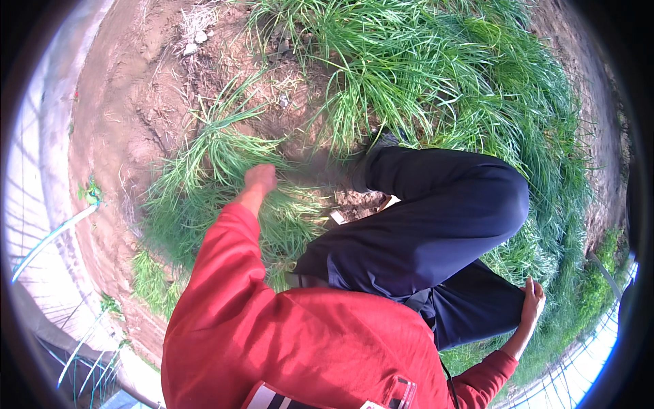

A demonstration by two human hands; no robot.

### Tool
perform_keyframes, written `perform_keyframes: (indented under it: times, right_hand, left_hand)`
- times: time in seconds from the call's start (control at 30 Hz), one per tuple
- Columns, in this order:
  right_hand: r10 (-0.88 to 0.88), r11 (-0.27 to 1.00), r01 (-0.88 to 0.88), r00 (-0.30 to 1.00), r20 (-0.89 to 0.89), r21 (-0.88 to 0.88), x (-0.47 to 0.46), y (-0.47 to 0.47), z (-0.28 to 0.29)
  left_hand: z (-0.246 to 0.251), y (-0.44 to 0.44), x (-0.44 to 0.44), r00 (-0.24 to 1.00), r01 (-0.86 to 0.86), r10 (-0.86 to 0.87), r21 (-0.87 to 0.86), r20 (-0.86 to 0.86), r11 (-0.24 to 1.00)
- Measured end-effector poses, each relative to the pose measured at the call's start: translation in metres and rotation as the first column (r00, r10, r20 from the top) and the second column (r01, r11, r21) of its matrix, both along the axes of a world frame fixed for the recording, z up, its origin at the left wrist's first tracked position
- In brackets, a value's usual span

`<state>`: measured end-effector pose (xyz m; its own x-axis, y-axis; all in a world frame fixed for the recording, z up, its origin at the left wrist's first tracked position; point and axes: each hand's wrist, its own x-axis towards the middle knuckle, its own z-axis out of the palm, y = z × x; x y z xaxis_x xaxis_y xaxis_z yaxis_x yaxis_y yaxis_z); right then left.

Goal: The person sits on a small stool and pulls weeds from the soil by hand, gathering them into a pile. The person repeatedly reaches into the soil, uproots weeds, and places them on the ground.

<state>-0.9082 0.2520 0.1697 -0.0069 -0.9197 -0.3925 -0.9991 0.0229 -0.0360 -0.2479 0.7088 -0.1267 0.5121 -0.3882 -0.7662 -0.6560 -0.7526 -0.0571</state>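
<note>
My left hand [261,179] reaches down into a clump of long, thin, grass-like green leaves [219,148], which look like chives. Its fingers are curled and slightly blurred, and whether any leaves are gripped is hidden. On the side of my bent knee, in dark trousers [475,307], rests my right hand [534,301], with nothing visible in it. Between the clump and my raised leg lies a strip of bare brown soil [352,202], with a small pale flat piece [337,218] on it.
A dense bed of the same leaves [434,76] spreads ahead and to the right. Bare soil [127,102] borders a pale sheet-like edge [46,153] at far left. Pale stones [194,43] and dry straw lie ahead. A light-coloured pole [56,235] slants in at the left.
</note>
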Motion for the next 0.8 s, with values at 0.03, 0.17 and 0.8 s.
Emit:
perform_keyframes:
  times: [0.03,0.17,0.8]
  right_hand:
    - [0.014,1.0,-0.014,1.0,-0.022,0.013,0.0,-0.003,0.001]
    - [0.006,0.999,-0.005,0.999,-0.041,0.033,-0.001,-0.005,0.0]
    - [0.0,0.999,0.0,1.0,-0.016,0.037,-0.003,-0.007,-0.004]
  left_hand:
    - [-0.004,0.003,-0.002,1.0,0.012,-0.012,0.007,0.007,1.0]
    - [-0.012,0.009,-0.004,0.998,0.047,-0.047,-0.003,0.044,0.999]
    - [0.013,0.063,-0.078,0.857,-0.08,0.01,-0.113,-0.515,0.99]
